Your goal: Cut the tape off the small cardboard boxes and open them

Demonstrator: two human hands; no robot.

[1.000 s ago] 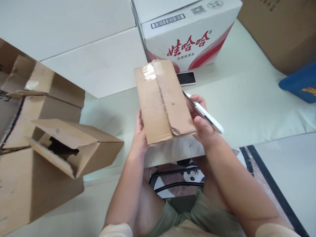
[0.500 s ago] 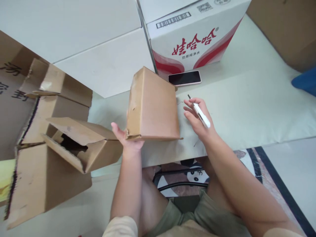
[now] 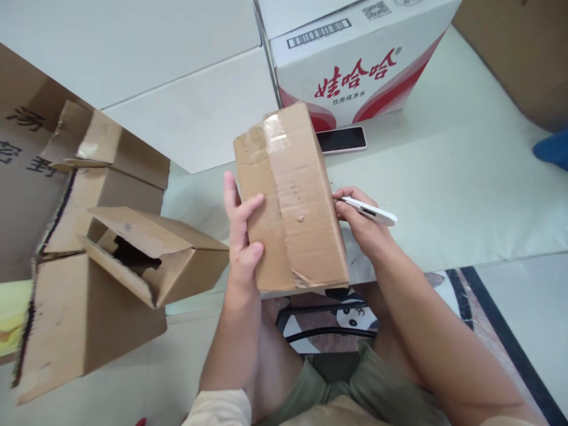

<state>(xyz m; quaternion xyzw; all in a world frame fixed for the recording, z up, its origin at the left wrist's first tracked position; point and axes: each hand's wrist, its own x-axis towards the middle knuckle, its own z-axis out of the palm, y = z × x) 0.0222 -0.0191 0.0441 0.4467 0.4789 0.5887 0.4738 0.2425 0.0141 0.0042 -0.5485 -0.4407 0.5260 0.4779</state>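
A brown cardboard box stands tilted in front of me, one taped side facing up toward me. Clear tape shines near its far end. My left hand grips the box from its left side, with some fingers spread on the taped face. On the right, my right hand is closed round a white box cutter, its handle pointing right. The cutter's tip lies close by the box's right edge; whether the blade touches the cardboard I cannot tell.
An opened carton lies to the left, beside several stacked cartons. Behind the box, a phone lies before a white and red carton. A blue object sits at the right edge of the pale tabletop.
The cardboard box has been turned so its taped side faces me, and its near end has come closer. My right hand, with the box cutter, has moved to the box's right edge.
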